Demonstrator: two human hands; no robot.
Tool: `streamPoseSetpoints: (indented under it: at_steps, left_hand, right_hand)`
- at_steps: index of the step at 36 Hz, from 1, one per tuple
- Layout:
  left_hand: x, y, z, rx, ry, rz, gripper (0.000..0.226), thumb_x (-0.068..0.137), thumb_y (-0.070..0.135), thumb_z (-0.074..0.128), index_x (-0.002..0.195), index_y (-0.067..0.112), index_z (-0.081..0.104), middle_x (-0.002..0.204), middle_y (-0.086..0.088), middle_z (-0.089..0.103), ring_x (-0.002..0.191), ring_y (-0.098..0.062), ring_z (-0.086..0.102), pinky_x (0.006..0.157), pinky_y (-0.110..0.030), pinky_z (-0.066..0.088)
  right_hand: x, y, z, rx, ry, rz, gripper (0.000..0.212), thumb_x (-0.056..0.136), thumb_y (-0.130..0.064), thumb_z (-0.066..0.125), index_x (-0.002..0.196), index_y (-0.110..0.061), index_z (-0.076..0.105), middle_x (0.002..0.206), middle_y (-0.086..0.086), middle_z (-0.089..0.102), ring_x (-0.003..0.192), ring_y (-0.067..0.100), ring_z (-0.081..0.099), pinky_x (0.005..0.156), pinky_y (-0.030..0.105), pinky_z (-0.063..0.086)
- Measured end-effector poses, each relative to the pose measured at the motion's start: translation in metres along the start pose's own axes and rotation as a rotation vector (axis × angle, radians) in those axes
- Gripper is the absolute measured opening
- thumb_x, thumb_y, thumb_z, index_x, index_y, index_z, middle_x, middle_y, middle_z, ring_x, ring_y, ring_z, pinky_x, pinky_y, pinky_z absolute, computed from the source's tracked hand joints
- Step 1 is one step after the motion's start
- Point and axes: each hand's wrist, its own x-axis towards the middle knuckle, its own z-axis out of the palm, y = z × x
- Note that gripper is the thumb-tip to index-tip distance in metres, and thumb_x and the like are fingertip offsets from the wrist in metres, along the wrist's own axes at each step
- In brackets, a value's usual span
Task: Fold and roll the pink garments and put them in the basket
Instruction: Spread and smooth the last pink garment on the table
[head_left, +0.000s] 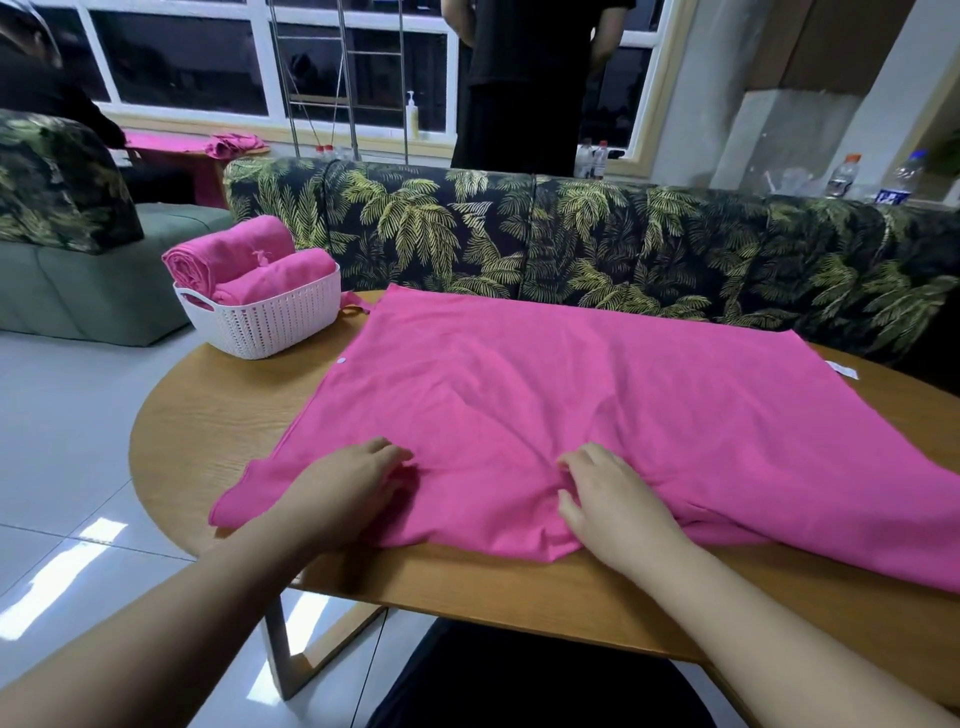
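- A large bright pink cloth garment (597, 405) lies spread flat across the round wooden tabletop (208, 415), its right part trailing past the picture's right edge.
- The left hand (353, 478) rests palm down on the garment near its front left corner, fingers bent at the tips and pressing into the cloth; whether this grip pinches a fold cannot be told.
- The right hand (613, 499) lies on the garment near the front hem, just beside the left hand, fingers loosely curved against wrinkled fabric, holding nothing clearly.
- A white perforated plastic basket (270, 322) stands at the tabletop's far left edge, near the garment's far left corner.
- Two rolled pink garments (244, 265) sit side by side in the basket, sticking up above its rim.
- A dark sofa with a palm-leaf print (623, 249) runs behind the tabletop.
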Motion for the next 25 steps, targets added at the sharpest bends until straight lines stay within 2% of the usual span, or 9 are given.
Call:
streamPoseSetpoints:
  at_steps: [4,7,9,12,15,17,20,23,25]
  left_hand:
    - [0.009,-0.009,0.003,0.058,-0.003,0.04,0.022,0.094,0.032,0.055,0.105,0.017,0.067,0.102,-0.005,0.063,0.094,-0.029,0.06,0.08,-0.037,0.047]
    - [0.008,-0.014,-0.003,0.113,0.06,0.088,0.029,0.08,0.043,0.049,0.079,0.02,0.066,0.079,0.001,0.064,0.075,-0.027,0.061,0.06,-0.039,0.051]
    - [0.002,-0.009,-0.016,0.061,0.127,0.12,0.029,0.076,0.041,0.043,0.077,0.021,0.063,0.075,0.003,0.064,0.072,-0.025,0.062,0.063,-0.038,0.051]
    - [-0.015,-0.003,-0.038,-0.101,0.157,0.171,0.03,0.075,0.039,0.04,0.085,0.018,0.06,0.075,0.003,0.064,0.07,-0.023,0.061,0.069,-0.035,0.048]
    - [-0.037,-0.002,-0.053,-0.307,0.039,0.141,0.025,0.074,0.049,0.036,0.092,0.036,0.047,0.078,0.014,0.06,0.07,-0.008,0.056,0.065,-0.026,0.045]
    - [-0.05,-0.001,-0.054,-0.312,-0.064,0.166,0.021,0.075,0.054,0.036,0.092,0.042,0.042,0.077,0.014,0.058,0.07,-0.007,0.054,0.063,-0.021,0.044]
    - [-0.061,0.001,-0.052,-0.293,-0.241,0.177,0.022,0.077,0.06,0.038,0.088,0.043,0.047,0.078,0.012,0.059,0.069,-0.007,0.054,0.062,-0.022,0.044]
    - [-0.063,0.009,-0.051,-0.239,-0.462,0.09,0.027,0.086,0.067,0.043,0.081,0.042,0.055,0.074,0.018,0.062,0.07,0.0,0.057,0.066,-0.02,0.046]
    - [-0.056,0.017,-0.049,-0.197,-0.479,0.037,0.041,0.08,0.075,0.036,0.074,0.039,0.054,0.067,0.017,0.06,0.064,0.001,0.055,0.064,-0.021,0.046]
  right_hand:
    - [-0.002,0.01,0.0,-0.092,-0.011,0.035,0.022,0.089,-0.021,0.053,0.106,-0.011,0.062,0.107,0.005,0.059,0.109,0.026,0.05,0.094,0.037,0.04]
    - [-0.005,0.016,-0.003,-0.086,0.077,-0.019,0.008,0.076,-0.018,0.066,0.084,-0.014,0.066,0.085,0.0,0.063,0.087,0.025,0.059,0.074,0.037,0.049]
    - [-0.01,0.02,-0.005,-0.063,0.225,-0.092,0.005,0.072,-0.021,0.061,0.074,-0.017,0.063,0.074,-0.004,0.06,0.073,0.022,0.059,0.063,0.035,0.05]
    - [-0.022,0.021,-0.015,0.012,0.302,-0.207,0.017,0.078,-0.025,0.045,0.078,-0.018,0.061,0.077,-0.007,0.059,0.075,0.017,0.053,0.07,0.028,0.039]
    - [-0.037,0.024,-0.018,0.072,0.34,-0.312,0.012,0.08,-0.023,0.048,0.08,-0.017,0.059,0.078,-0.006,0.058,0.075,0.016,0.051,0.07,0.029,0.037]
    - [-0.048,0.025,-0.016,0.084,0.321,-0.395,0.009,0.082,-0.02,0.05,0.082,-0.017,0.058,0.079,-0.005,0.058,0.074,0.017,0.052,0.069,0.03,0.04]
    - [-0.064,0.026,-0.008,0.073,0.272,-0.483,0.007,0.084,-0.019,0.052,0.085,-0.017,0.059,0.079,-0.004,0.057,0.073,0.017,0.052,0.068,0.028,0.041]
    - [-0.077,0.03,0.004,0.082,0.23,-0.529,0.007,0.085,-0.019,0.054,0.091,-0.02,0.057,0.082,-0.005,0.057,0.075,0.016,0.053,0.071,0.026,0.042]
    - [-0.085,0.032,0.01,0.1,0.216,-0.543,0.011,0.084,-0.018,0.055,0.095,-0.022,0.056,0.084,-0.006,0.059,0.077,0.015,0.055,0.075,0.025,0.044]
